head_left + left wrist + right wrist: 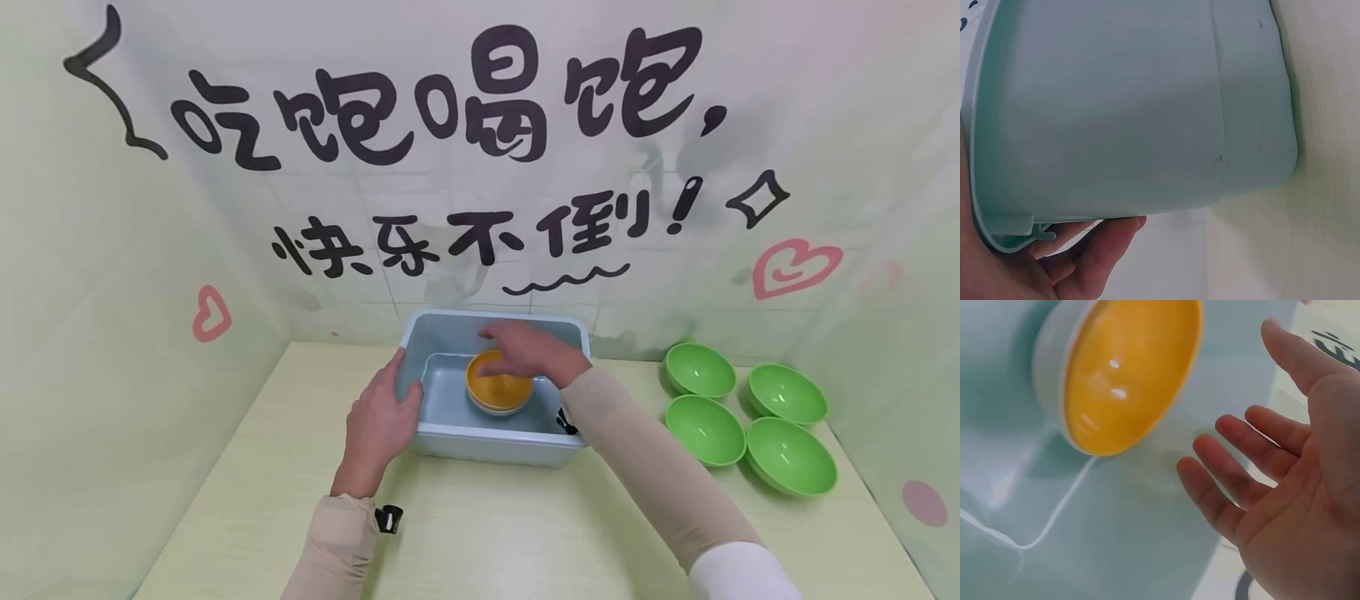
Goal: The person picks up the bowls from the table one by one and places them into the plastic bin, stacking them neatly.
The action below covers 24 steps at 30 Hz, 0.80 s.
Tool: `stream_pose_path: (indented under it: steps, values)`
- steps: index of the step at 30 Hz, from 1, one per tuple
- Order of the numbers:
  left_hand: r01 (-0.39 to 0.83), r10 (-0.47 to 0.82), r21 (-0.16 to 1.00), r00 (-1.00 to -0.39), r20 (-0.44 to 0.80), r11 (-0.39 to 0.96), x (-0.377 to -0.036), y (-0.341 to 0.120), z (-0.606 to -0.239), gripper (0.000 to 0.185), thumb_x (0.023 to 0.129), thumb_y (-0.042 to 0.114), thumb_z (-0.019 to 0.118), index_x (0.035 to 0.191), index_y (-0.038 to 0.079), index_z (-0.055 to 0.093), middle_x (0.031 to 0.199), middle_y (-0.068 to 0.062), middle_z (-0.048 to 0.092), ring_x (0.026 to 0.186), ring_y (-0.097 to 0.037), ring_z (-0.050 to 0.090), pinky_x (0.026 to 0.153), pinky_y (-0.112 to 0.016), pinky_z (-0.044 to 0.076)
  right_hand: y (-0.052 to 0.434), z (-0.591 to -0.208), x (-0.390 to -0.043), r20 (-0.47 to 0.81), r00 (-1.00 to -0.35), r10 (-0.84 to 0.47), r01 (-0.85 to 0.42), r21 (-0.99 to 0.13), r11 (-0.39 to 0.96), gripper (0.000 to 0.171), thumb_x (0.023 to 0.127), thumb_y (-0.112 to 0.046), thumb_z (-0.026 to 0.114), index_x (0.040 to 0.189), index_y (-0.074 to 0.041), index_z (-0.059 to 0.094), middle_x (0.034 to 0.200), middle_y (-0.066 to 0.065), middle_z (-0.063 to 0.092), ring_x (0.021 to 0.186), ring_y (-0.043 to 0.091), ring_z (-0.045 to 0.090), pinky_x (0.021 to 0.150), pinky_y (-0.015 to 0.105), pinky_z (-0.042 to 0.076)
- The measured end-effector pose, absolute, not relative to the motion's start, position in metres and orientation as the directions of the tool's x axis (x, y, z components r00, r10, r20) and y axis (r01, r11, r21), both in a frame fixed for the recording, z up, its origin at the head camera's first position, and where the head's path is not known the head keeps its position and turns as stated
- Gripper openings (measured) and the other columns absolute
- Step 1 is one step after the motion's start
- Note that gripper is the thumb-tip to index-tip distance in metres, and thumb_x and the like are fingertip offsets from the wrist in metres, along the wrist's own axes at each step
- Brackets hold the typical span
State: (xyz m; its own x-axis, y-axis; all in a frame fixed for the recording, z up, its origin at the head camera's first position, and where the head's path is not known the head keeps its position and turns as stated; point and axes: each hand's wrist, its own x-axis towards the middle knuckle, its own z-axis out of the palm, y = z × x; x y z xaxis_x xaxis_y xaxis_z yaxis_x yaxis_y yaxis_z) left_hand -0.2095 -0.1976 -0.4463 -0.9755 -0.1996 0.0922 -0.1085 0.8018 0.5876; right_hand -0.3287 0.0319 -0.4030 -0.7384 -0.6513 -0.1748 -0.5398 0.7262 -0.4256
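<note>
A light-blue plastic tub (495,446) stands on the table near the back wall. My left hand (381,415) grips its left rim, the thumb at the inner side and the fingers along the outside; the left wrist view shows those fingers (1100,259) against the outer wall. On the tub's floor sits a bowl (501,392), yellow inside and white outside. My right hand (531,348) hovers over the bowl, reaching in across the tub's right side. In the right wrist view its fingers (1222,481) are spread, apart from the bowl, and hold nothing.
Several green bowls (705,429) stand in a group on the right of the pale wooden table (480,533). Behind the tub rises a white wall sheet (337,292) with black lettering, and similar sheets close off both sides.
</note>
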Motion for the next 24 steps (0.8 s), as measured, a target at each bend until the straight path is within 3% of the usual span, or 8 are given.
stream_pose_path:
  steps: [13, 24]
  values:
    - [-0.113, -0.201, 0.581, -0.976, 0.089, 0.806, -0.207, -0.196, -0.445, 0.064, 0.103, 0.042, 0.045, 0.161, 0.019, 0.033, 0.156, -0.016, 0.049, 0.135, -0.047, 0.054, 0.098, -0.067, 0.048, 0.054, -0.371, -0.327, -0.104, -0.803, -0.587, -0.439, -0.562, 0.701, 0.078, 0.092, -0.044, 0.073, 0.154, -0.009, 0.042, 0.151, 0.012, 0.053, 0.136, 0.031, 0.055, 0.113, 0.046, 0.047]
    - [-0.120, -0.198, 0.574, -0.977, 0.075, 0.810, -0.208, -0.196, -0.444, 0.065, 0.102, 0.043, 0.043, 0.162, 0.019, 0.031, 0.157, -0.017, 0.047, 0.136, -0.047, 0.053, 0.099, -0.068, 0.047, 0.091, -0.353, -0.324, -0.062, -0.841, -0.537, -0.404, -0.587, 0.701, 0.078, 0.094, -0.044, 0.070, 0.155, -0.007, 0.041, 0.152, 0.014, 0.049, 0.137, 0.036, 0.054, 0.111, 0.050, 0.047]
